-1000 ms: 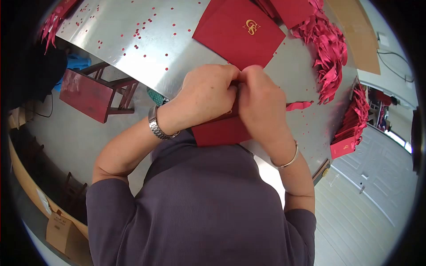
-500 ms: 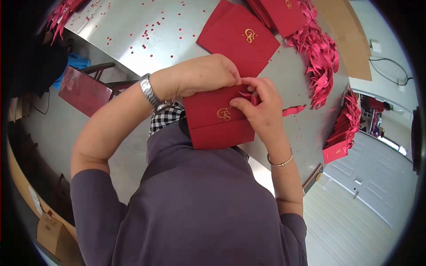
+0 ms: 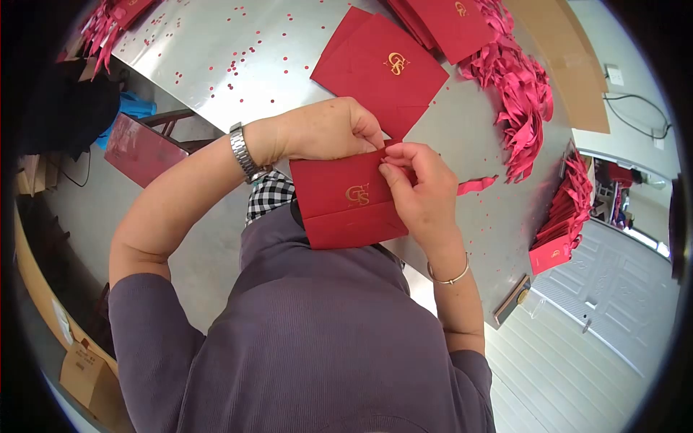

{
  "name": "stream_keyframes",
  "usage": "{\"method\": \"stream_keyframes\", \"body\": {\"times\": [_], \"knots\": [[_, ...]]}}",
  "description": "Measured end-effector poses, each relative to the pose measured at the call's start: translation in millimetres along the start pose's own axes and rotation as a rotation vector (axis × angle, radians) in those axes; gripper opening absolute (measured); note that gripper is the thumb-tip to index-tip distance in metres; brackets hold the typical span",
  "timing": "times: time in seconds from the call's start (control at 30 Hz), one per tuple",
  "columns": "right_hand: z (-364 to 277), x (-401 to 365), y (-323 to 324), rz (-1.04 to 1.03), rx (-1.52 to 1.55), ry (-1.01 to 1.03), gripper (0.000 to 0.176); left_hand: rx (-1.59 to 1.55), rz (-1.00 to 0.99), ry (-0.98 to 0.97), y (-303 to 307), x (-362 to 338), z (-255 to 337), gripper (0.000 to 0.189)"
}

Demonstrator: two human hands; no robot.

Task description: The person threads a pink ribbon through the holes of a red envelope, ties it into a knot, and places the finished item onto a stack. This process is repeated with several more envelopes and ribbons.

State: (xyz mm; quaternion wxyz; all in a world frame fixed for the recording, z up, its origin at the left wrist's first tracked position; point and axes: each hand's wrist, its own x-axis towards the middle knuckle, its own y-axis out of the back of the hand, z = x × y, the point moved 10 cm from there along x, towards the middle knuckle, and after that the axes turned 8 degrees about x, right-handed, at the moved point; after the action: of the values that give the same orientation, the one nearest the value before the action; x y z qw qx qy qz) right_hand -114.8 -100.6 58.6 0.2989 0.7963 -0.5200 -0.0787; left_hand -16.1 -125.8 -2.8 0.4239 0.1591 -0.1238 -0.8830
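A red paper bag (image 3: 336,206) with a gold logo lies tilted against my body at the table's edge. My left hand (image 3: 336,130), with a metal watch at its wrist, is closed at the bag's upper edge; its fingertips are partly hidden. My right hand (image 3: 422,191) pinches at the bag's upper right corner, thumb and index finger together, close to the left fingertips. What lies between the fingers is too small to tell apart. Just beyond the hands, more flat red bags (image 3: 382,72) with a gold logo lie overlapping on the metal table (image 3: 289,94).
A heap of red ribbons (image 3: 523,108) lies at the right beside more red bags (image 3: 458,29). Farther right stands a row of ribboned bags (image 3: 559,216). Small red paper dots are scattered over the table. A chair (image 3: 141,148) stands at the left.
The right hand's fingers have drawn closer together, and the small red ribbon piece that showed between them is no longer visible. The whole view has shifted slightly.
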Motion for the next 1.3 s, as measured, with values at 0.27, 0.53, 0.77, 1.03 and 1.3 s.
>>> {"method": "stream_keyframes", "body": {"times": [0.27, 0.53, 0.77, 1.03, 1.3], "knots": [[5, 10, -5, -0.124, 0.010, -0.035, 0.029, 0.285, 0.203, -0.030, 15, -11, 15, 0.013], [22, 4, -14, -0.179, -0.020, -0.059, 0.034, -0.299, 0.663, 0.415, 52, -46, -45, 0.022], [23, -1, -10, -0.180, -0.152, -0.032, 0.043, 0.521, 0.582, -0.056, 28, -74, 17, 0.018], [56, -50, 70, -0.159, -0.033, -0.358, 0.062, 0.260, 0.475, 0.210, 28, -78, 1, 0.013], [70, -117, 134, 0.072, 0.665, -0.342, 0.042, 0.224, 0.444, 0.307, 25, -78, -8, 0.015]]}}
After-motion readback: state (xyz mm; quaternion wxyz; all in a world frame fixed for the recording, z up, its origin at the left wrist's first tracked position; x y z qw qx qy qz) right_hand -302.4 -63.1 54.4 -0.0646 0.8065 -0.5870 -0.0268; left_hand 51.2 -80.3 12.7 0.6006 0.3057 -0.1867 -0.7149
